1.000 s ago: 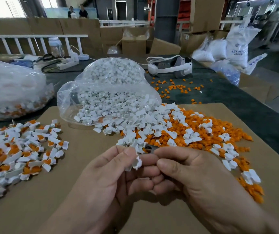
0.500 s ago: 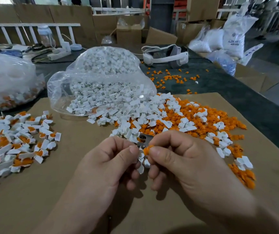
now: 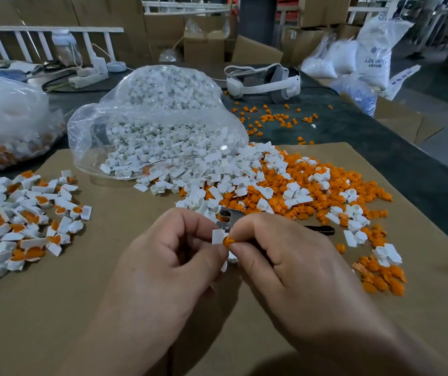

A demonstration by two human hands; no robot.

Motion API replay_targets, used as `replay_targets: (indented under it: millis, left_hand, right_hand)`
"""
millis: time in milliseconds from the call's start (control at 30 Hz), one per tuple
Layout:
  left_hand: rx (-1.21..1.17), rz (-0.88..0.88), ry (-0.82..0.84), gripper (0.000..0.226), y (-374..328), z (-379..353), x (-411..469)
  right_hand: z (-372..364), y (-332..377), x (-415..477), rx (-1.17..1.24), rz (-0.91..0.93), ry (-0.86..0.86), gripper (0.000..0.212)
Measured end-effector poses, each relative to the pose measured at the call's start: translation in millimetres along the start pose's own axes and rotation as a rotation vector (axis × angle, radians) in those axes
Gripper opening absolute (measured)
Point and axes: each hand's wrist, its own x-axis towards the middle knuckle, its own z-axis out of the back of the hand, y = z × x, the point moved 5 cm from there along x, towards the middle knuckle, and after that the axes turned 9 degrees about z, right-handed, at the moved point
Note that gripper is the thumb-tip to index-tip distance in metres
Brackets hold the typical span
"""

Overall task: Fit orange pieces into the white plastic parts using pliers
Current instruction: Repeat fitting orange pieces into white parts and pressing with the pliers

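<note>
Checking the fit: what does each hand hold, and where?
Left hand pinches a small white plastic part by its left edge; right hand pinches a small orange piece by its right side.

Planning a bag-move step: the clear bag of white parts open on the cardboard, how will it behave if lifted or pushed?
Likely floppy: the clear bag is thin, wrinkled film slumped over its load. Probably spills if lifted, since its mouth lies open and white parts already fan onto the cardboard. Pushed, it may deform rather than slide whole.
</note>
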Motion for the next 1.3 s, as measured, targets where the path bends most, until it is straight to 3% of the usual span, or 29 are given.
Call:
replay_targets:
  millis: [167, 400, 900, 1100, 1233, 1300]
  left_hand:
    - [-0.052, 0.014, 0.021, 0.018, 2, -1, 1]
    - [-0.152, 0.058, 0.07, 0.017, 4, -4, 1]
    - [-0.165, 0.013, 0.062, 0.031, 0, -3, 2]
    - [-0.162, 0.054, -0.008, 0.024, 1, 5, 5]
    - [-0.247, 0.117, 0.004, 0.014, 2, 7, 8]
    - [-0.305, 0.14, 0.031, 0.012, 2, 8, 10]
  right_hand:
    - [2, 11, 4, -0.102, 0.067, 0.107, 0.021]
    - [5, 16, 6, -0.096, 0.052, 0.166, 0.016]
    - [-1, 10, 3, -0.104, 0.079, 0.082, 0.013]
    - [9, -7, -1, -0.247, 0.041, -0.071, 0.03]
    - [6, -37, -4, -0.471, -0.098, 0.248, 0.06]
    - [4, -48, -9, -0.521, -0.129, 0.38, 0.063]
